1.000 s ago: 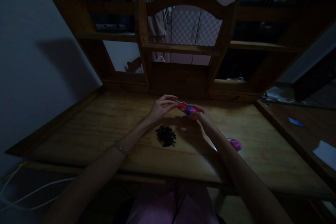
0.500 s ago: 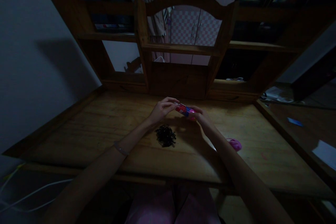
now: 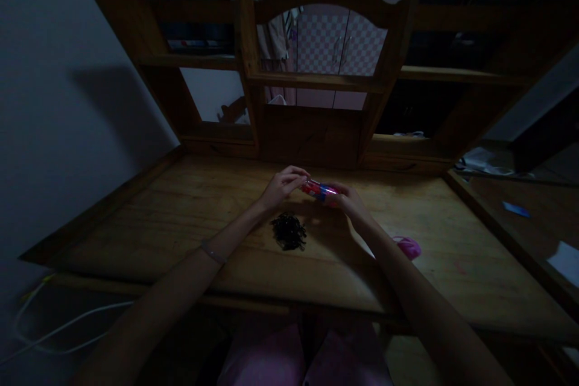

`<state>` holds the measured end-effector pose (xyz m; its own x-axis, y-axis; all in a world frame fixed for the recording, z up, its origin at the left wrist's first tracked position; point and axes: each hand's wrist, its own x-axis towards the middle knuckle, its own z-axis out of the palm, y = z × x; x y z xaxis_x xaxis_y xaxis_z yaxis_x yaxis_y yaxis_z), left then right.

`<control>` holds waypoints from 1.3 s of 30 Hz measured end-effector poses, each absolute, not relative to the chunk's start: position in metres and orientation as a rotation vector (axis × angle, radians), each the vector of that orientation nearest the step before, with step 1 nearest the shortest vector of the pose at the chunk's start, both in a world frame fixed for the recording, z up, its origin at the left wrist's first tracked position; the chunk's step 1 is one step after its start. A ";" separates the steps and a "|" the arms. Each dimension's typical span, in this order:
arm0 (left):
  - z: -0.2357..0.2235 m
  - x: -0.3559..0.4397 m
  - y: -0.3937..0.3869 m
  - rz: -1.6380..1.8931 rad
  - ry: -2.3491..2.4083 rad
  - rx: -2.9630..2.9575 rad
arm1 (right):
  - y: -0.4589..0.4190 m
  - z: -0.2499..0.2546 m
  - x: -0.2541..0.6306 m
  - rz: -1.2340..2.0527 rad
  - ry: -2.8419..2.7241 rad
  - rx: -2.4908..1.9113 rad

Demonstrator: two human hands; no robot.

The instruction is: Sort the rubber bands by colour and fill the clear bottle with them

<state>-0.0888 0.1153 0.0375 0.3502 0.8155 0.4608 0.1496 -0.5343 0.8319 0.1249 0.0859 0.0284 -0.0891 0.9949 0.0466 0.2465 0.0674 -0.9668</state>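
Observation:
Between my hands, above the desk top, is a small shiny packet (image 3: 318, 189) in red, blue and pink; its exact kind is too dark to make out. My right hand (image 3: 347, 199) is wrapped around its right end. At the left end, my left hand (image 3: 286, 186) pinches the edge with thumb and fingers. Just below and left of the packet, a loose pile of small black pieces (image 3: 288, 231) lies on the wood. A bright pink item (image 3: 408, 247) rests to the right, partly behind my right forearm.
The wooden desk (image 3: 181, 211) has a raised shelf unit (image 3: 312, 81) along its back. On a lower surface at the right are a blue card (image 3: 515, 209) and a white sheet (image 3: 565, 262). White cables (image 3: 67, 319) hang at the lower left.
The packet has turned slightly in my hands, its shine shifting. Both hands keep their hold on it. The whole view has shifted a little.

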 end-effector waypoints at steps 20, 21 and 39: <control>0.040 -0.087 0.111 1.085 0.759 1.768 | 0.083 0.031 0.124 1.091 -1.492 -1.304; 0.040 -0.087 0.111 1.070 0.751 1.757 | 0.083 0.031 0.124 1.102 -1.488 -1.297; 0.029 -0.086 0.113 1.021 0.753 1.759 | 0.087 0.025 0.126 1.106 -1.480 -1.273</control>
